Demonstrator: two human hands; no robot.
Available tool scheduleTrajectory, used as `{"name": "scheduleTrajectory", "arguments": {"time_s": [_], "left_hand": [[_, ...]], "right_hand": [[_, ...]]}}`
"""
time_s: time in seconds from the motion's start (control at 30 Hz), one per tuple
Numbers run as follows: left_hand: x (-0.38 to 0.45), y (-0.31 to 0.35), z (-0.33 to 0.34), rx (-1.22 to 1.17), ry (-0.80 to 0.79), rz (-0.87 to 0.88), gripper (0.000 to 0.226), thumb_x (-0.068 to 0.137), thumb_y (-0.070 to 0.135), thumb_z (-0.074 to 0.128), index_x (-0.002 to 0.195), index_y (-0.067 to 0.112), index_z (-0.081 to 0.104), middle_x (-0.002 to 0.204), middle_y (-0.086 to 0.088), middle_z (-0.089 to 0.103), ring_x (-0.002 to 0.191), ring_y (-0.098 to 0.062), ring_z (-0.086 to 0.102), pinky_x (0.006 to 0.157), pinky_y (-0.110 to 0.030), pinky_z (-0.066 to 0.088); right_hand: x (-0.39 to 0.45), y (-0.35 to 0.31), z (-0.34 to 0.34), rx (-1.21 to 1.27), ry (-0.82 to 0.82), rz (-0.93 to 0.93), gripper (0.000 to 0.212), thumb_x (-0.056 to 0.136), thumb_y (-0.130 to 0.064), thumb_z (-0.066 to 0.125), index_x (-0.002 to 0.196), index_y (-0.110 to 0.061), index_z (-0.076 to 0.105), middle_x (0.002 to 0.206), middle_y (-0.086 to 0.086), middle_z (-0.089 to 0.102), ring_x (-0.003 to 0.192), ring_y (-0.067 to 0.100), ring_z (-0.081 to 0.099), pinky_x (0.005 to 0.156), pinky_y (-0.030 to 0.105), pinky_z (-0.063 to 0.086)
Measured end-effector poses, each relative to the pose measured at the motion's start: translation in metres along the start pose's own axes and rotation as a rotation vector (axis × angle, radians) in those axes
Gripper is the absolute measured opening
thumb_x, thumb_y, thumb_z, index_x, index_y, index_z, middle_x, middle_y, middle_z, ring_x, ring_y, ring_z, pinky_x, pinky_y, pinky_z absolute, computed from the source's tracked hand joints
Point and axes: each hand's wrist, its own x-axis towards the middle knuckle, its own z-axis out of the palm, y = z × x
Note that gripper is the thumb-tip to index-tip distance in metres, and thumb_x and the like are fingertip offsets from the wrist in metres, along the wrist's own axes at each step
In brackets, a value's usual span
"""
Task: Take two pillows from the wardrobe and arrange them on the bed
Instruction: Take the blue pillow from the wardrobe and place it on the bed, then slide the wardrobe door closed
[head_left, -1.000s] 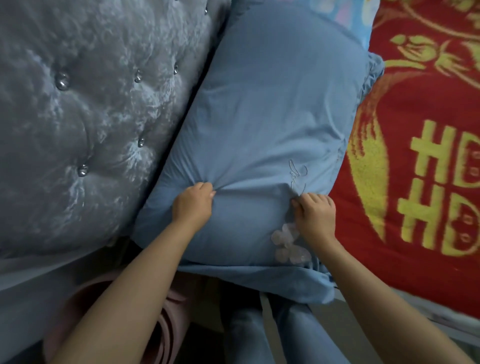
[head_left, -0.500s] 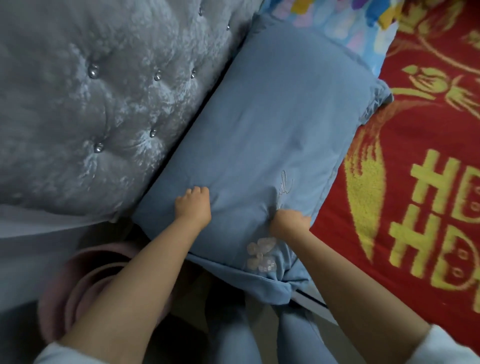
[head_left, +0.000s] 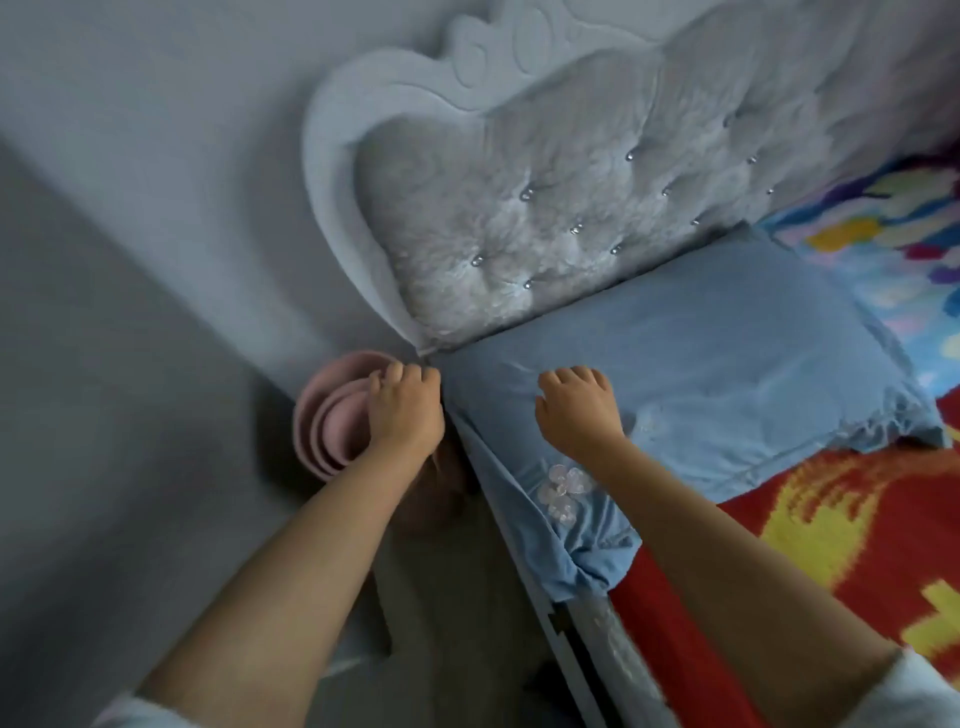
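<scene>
Two hands: both on blue pillow (head_left: 701, 364)
Left hand (head_left: 405, 410): fingers curled, pinching pillow's corner
Right hand (head_left: 576, 410): spread, pressed flat
Pillow: against tufted headboard (head_left: 545, 218)

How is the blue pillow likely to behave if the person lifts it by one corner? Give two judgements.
The blue pillow would probably sag and fold: its cover creases under the right hand. It likely feels light for its bulk. Its loose corner already droops past the bed's edge, so it may slide off.
</scene>
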Motion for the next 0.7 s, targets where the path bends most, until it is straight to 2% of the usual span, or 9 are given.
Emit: {"name": "scheduleTrajectory", "arguments": {"time_s": [0.23,0.37,0.5,0.57,0.7], "left_hand": [[-0.163,-0.076,-0.030,-0.075,0.118,-0.242,0.029,0.091,0.015,0.046,0.117,0.012,0.058,0.121,-0.010,0.061,0.114,-0.030,0.052,0.090,-0.039,0.045],[-0.269,-0.108,-0.042,-0.080,0.132,-0.295,0.023,0.091,0.020,0.045,0.105,0.009,0.060,0.112,-0.011,0.063,0.107,-0.031,0.056,0.085,-0.038,0.046],[-0.385,-0.161,-0.048,-0.056,0.188,-0.418,0.022,0.092,0.022,0.046,0.102,0.010,0.060,0.110,-0.010,0.064,0.104,-0.029,0.058,0.082,-0.035,0.046],[-0.421,-0.195,-0.053,-0.025,0.208,-0.510,0.022,0.092,0.024,0.046,0.103,0.011,0.060,0.112,-0.008,0.063,0.106,-0.028,0.057,0.083,-0.035,0.047],[-0.477,-0.270,-0.058,0.005,0.224,-0.658,0.022,0.092,0.022,0.046,0.105,0.010,0.060,0.113,-0.009,0.062,0.106,-0.026,0.055,0.081,-0.034,0.046]], "right_hand": [[-0.088,-0.115,-0.024,-0.060,0.058,-0.292,0.027,0.093,-0.019,0.045,0.114,-0.006,0.055,0.120,0.014,0.061,0.117,0.029,0.049,0.106,0.037,0.030],[-0.158,-0.173,-0.033,0.009,0.074,-0.394,0.032,0.092,-0.018,0.047,0.122,-0.008,0.053,0.124,0.015,0.059,0.120,0.030,0.047,0.103,0.037,0.032],[-0.242,-0.251,-0.039,0.020,0.062,-0.580,0.027,0.091,-0.016,0.048,0.112,-0.004,0.058,0.119,0.018,0.061,0.115,0.033,0.049,0.095,0.038,0.038],[-0.268,-0.292,-0.040,0.082,0.077,-0.667,0.023,0.090,-0.014,0.050,0.105,0.001,0.060,0.111,0.023,0.063,0.109,0.036,0.053,0.089,0.040,0.041],[-0.301,-0.385,-0.033,0.080,0.076,-0.846,0.027,0.093,-0.018,0.047,0.114,-0.004,0.056,0.117,0.016,0.061,0.114,0.032,0.050,0.090,0.037,0.044]]}}
